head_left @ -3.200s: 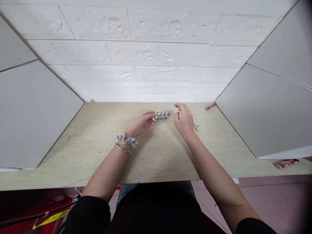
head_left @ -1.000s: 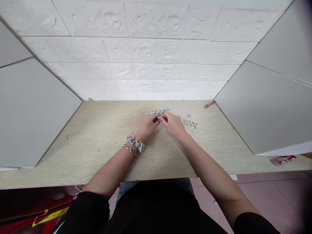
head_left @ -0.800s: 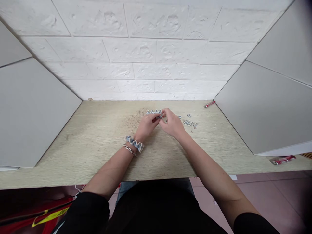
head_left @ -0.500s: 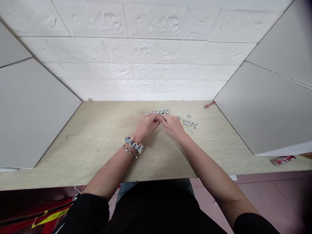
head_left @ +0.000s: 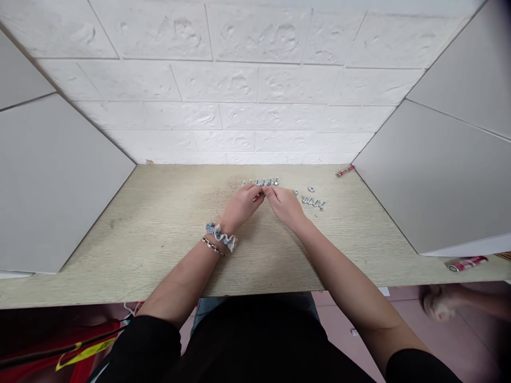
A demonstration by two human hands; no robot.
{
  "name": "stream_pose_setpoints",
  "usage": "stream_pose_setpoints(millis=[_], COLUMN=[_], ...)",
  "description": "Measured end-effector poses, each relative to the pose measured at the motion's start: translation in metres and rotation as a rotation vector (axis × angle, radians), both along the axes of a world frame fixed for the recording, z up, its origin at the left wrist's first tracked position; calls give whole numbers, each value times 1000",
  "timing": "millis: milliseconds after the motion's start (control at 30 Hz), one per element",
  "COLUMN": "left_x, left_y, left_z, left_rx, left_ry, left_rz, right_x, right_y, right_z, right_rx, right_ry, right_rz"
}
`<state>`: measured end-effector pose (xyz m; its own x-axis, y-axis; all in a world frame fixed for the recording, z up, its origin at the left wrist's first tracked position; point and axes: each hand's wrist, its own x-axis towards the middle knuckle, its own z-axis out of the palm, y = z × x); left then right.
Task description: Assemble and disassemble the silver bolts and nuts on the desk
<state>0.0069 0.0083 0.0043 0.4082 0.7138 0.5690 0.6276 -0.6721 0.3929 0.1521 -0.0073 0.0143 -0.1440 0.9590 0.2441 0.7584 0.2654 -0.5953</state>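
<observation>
My left hand [head_left: 244, 204] and my right hand [head_left: 284, 204] meet over the middle of the table, fingertips pinched together. Whatever small piece lies between them is hidden by the fingers. Just behind the fingertips stands a row of several silver bolts [head_left: 270, 182], partly covered by my hands. Close to the right hand's knuckles is a small metal nut [head_left: 296, 191]. Farther right sit a round washer [head_left: 311, 189] and a group of several loose screws [head_left: 313, 202].
The wooden tabletop [head_left: 159, 234] ends at a white brick wall [head_left: 235, 85], between grey panels on the left [head_left: 59, 181] and right [head_left: 419, 175]. Red cylinders lie by the right panel [head_left: 345, 171] and front edge [head_left: 467, 264]. Another person's blurred limb [head_left: 439, 303] shows lower right.
My hands stay pinched together with hardly any movement. The view has shifted slightly. A blurred limb of another person has come into view at the lower right.
</observation>
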Motion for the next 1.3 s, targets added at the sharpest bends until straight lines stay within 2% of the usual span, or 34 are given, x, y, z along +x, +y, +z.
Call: stream_pose_setpoints(millis=[267, 367, 500, 667, 900, 1100, 1200, 1300], left_x=[-4, -4, -3, -2, -5, -5, -3, -2], left_y=[3, 4, 4, 5, 9, 8, 5, 4], left_z=[-1, -2, -3, -6, -7, -7, -6, -6], left_rx=[-54, -58, -32, 13, -18, -18, -11, -18], left_ry=[-23, -37, -57, -76, -102, -76, -49, -38], left_rz=[4, 8, 29, -25, 6, -40, -33, -21], right_x=[-3, -3, -1, -1, -6, -8, -7, -5], right_y=[-1, -3, -3, 0, 1, -4, -5, -3], right_z=[-2, -2, 0, -3, -6, -3, -1, -1], right_rx=[52, 67, -1, -87, 10, 44, -9, -53], right_ry=[77, 101, 99, 87, 59, 166, 120, 20], right_rz=[77, 29, -75, -2, 41, 41, -27, -1])
